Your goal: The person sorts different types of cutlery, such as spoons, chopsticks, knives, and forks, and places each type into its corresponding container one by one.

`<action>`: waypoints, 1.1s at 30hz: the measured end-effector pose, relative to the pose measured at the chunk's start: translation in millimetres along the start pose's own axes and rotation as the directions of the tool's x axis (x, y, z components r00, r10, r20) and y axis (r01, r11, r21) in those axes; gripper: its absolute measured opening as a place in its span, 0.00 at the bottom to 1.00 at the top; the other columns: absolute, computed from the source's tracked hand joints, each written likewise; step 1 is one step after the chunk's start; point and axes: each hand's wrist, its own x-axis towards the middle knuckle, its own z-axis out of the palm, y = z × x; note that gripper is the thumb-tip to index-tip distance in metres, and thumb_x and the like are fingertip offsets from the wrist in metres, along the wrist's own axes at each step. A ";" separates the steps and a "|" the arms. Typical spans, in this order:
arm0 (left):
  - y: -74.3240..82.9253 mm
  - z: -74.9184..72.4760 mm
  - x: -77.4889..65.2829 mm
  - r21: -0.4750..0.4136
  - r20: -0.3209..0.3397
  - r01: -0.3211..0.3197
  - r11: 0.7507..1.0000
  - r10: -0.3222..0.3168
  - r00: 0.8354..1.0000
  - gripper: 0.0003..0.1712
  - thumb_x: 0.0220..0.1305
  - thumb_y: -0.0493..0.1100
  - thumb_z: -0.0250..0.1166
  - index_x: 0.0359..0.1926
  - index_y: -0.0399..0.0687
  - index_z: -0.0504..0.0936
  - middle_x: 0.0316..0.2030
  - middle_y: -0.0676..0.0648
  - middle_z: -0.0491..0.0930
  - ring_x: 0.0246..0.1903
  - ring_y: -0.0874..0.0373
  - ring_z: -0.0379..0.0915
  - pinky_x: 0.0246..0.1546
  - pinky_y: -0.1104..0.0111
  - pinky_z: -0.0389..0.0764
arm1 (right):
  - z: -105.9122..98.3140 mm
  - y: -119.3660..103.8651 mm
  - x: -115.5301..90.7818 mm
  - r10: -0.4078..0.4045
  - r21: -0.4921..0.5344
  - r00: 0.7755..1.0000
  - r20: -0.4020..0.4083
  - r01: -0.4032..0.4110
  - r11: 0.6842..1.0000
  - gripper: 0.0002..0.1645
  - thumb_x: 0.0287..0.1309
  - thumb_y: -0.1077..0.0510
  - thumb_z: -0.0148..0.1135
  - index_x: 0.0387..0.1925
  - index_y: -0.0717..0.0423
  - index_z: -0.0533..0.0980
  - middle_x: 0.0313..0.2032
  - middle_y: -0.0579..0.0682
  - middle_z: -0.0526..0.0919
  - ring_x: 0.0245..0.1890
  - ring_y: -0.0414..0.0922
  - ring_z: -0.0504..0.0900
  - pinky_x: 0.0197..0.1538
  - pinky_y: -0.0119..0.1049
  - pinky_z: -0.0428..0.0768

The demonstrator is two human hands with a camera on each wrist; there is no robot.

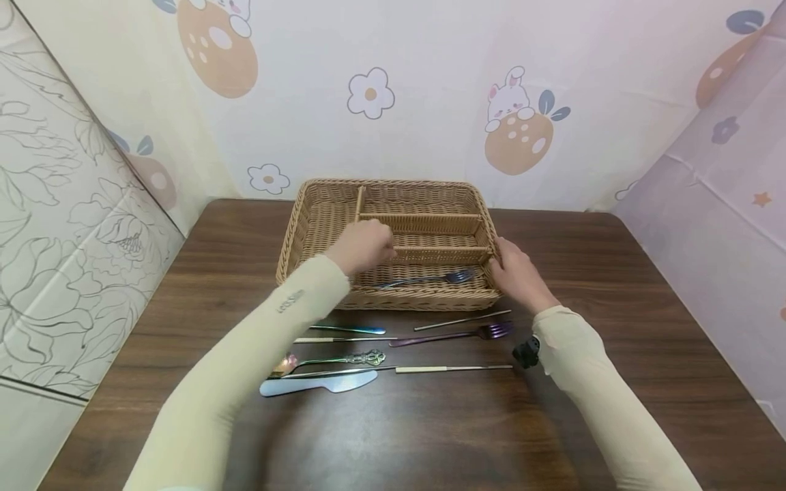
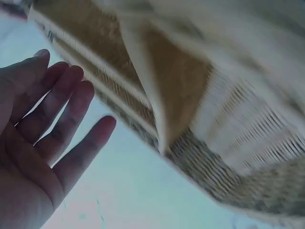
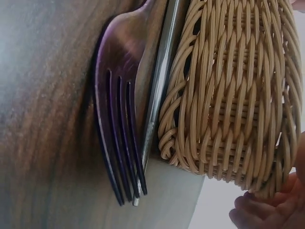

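In the basket (image 1: 424, 301), the blue fork (image 1: 430, 278) lies at four o'clock from the left hand (image 1: 364, 245), whose loose fingers hold nothing; its axis runs nine-to-three, tines towards the right hand (image 1: 522, 274) gripping the three-o'clock rim.

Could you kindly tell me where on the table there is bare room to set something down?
The table has bare patches left of the basket, right of the right hand, and between the left sleeve and right sleeve, nearer than the pale knife. It is crowded from knife to basket, purple fork included.
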 end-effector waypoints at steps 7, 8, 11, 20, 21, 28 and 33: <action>-49.3 -13.2 -39.5 -0.083 -0.084 0.110 0.991 -0.117 0.990 0.16 0.65 0.47 0.63 0.48 0.42 0.83 0.45 0.44 0.82 0.44 0.50 0.77 0.45 0.57 0.80 | -1.5 -12.7 -17.3 -0.092 -0.033 0.994 -0.052 0.090 0.995 0.32 0.68 0.59 0.48 0.68 0.69 0.56 0.66 0.69 0.60 0.67 0.63 0.57 0.66 0.59 0.57; -56.0 -12.3 -45.2 -0.092 -0.097 0.127 0.988 -0.136 0.986 0.19 0.65 0.47 0.63 0.51 0.41 0.81 0.49 0.42 0.80 0.49 0.48 0.75 0.49 0.55 0.77 | -1.9 -16.1 -20.7 -0.111 -0.037 0.992 -0.058 0.109 0.993 0.31 0.68 0.59 0.49 0.68 0.68 0.57 0.65 0.68 0.61 0.66 0.63 0.57 0.65 0.60 0.58; -73.7 -5.7 -60.5 -0.133 -0.127 0.175 0.976 -0.192 0.973 0.29 0.65 0.48 0.62 0.62 0.36 0.71 0.59 0.36 0.71 0.60 0.43 0.66 0.59 0.50 0.68 | -2.1 -27.1 -30.1 -0.162 -0.049 0.983 -0.083 0.158 0.986 0.29 0.67 0.59 0.51 0.66 0.65 0.61 0.64 0.66 0.64 0.65 0.62 0.59 0.64 0.60 0.60; -102.8 22.7 -84.6 -0.257 -0.173 0.176 0.950 -0.224 0.959 0.39 0.65 0.40 0.61 0.69 0.28 0.51 0.65 0.28 0.56 0.66 0.35 0.50 0.66 0.47 0.55 | 6.2 -58.0 -56.4 -0.429 -0.125 0.891 -0.150 0.414 0.902 0.15 0.57 0.64 0.62 0.47 0.65 0.76 0.43 0.55 0.79 0.46 0.51 0.74 0.47 0.48 0.75; -104.6 24.7 -85.3 -0.267 -0.188 0.169 0.949 -0.223 0.956 0.38 0.65 0.39 0.61 0.67 0.28 0.52 0.64 0.28 0.56 0.65 0.35 0.50 0.67 0.48 0.54 | 8.4 -60.6 -59.6 -0.453 -0.132 0.880 -0.141 0.437 0.890 0.14 0.57 0.64 0.63 0.45 0.64 0.77 0.42 0.54 0.80 0.45 0.50 0.75 0.47 0.47 0.76; -113.6 31.3 -88.5 -0.324 -0.212 0.193 0.926 -0.270 0.939 0.41 0.64 0.32 0.56 0.67 0.19 0.43 0.66 0.20 0.44 0.67 0.29 0.41 0.69 0.47 0.44 | 28.7 -70.0 -80.6 -0.528 -0.146 0.849 -0.013 0.520 0.841 0.11 0.52 0.62 0.68 0.39 0.59 0.79 0.37 0.48 0.79 0.41 0.44 0.77 0.42 0.41 0.80; -116.7 32.3 -90.6 -0.360 -0.154 0.228 0.905 -0.298 0.942 0.39 0.65 0.29 0.50 0.67 0.17 0.37 0.67 0.19 0.37 0.68 0.30 0.35 0.69 0.49 0.40 | 43.9 -68.7 -92.6 -0.534 -0.114 0.839 0.101 0.543 0.832 0.12 0.53 0.60 0.69 0.39 0.58 0.79 0.37 0.46 0.78 0.39 0.41 0.77 0.40 0.38 0.80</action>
